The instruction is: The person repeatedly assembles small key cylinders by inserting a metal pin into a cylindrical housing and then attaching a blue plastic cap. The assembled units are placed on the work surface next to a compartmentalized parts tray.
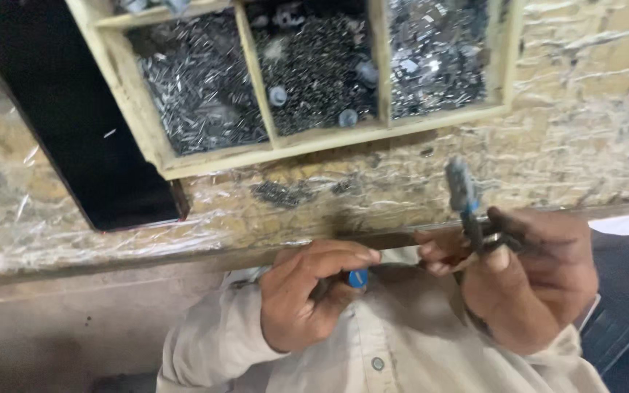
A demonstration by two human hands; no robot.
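Hands (314,295) (525,280) below bench edge (183,256), tray (147,138) above.

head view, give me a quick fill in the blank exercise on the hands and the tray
1. The right hand grips a tool with a ___ handle.
2. The left hand pinches a small ___ piece.
3. The wooden tray shows ___ compartments of metal bits.

Missing words: blue; blue; three

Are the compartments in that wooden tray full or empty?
Full: each compartment of the wooden tray that shows holds a heap of small metal pieces, with a few rounded grey parts on top.
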